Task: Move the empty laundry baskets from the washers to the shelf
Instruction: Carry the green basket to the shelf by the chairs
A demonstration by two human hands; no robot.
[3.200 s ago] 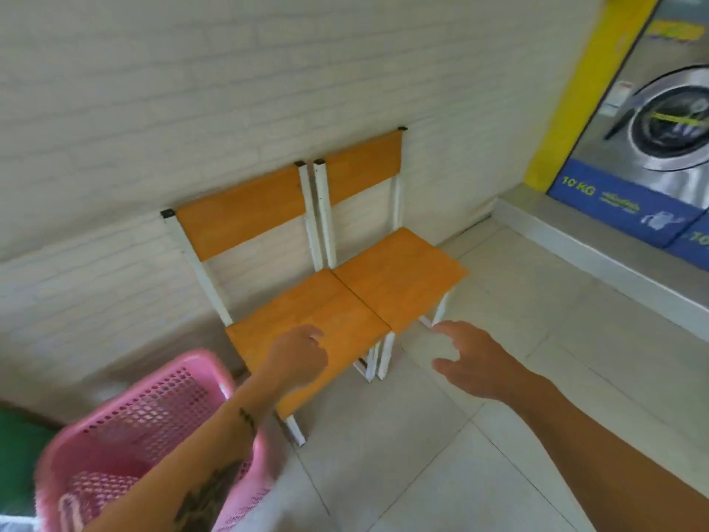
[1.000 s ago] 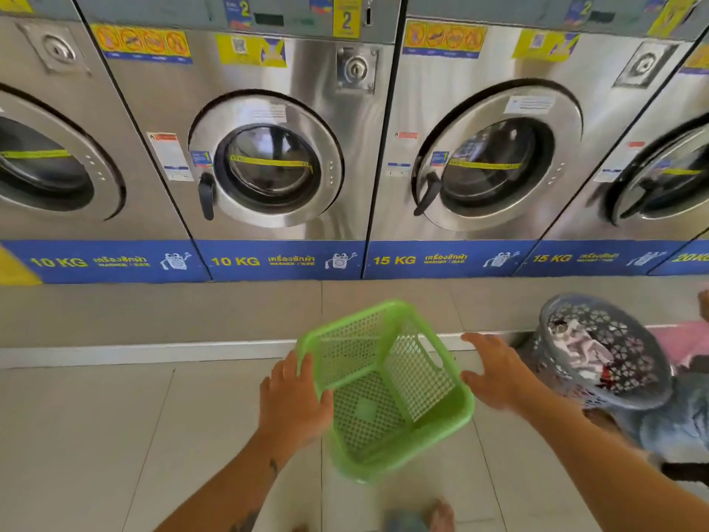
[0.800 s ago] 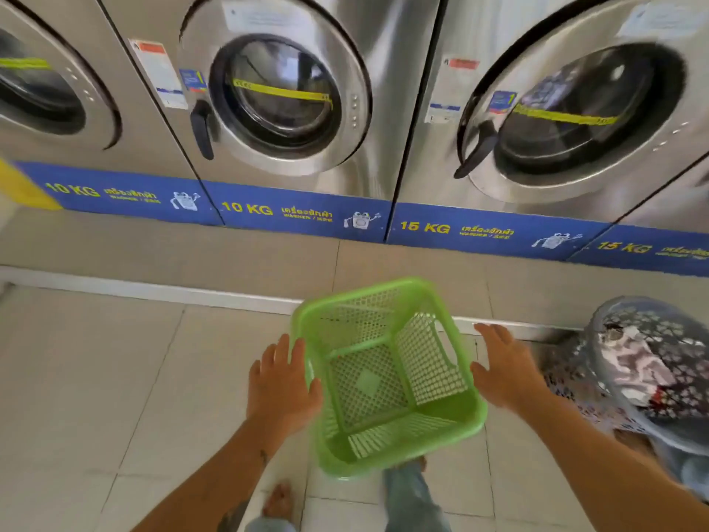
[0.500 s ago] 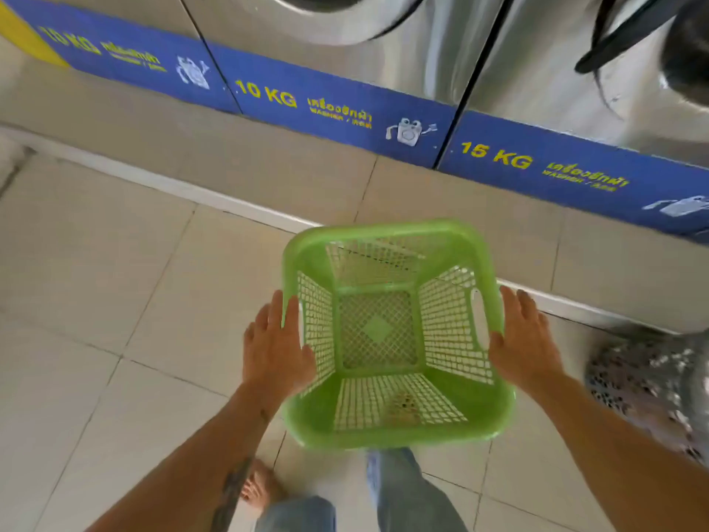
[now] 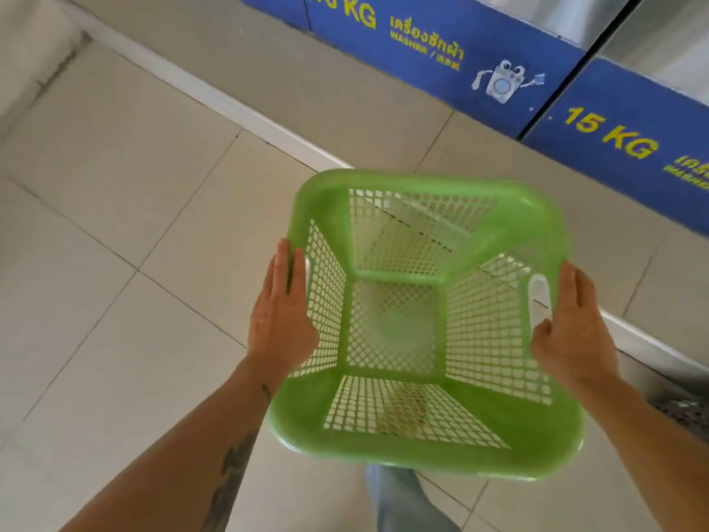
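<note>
Your left hand [image 5: 282, 324] and right hand [image 5: 571, 332] press flat against opposite sides of the empty green square plastic mesh basket [image 5: 422, 451], clamping it between them.

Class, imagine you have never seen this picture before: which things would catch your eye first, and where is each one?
First comes the bright green mesh basket, empty, in the centre, with the left hand flat against one side and the right hand against the other by a handle slot. Next, the blue band along the washers' base at top right, with yellow "15 KG" lettering and a cartoon washer.
</note>
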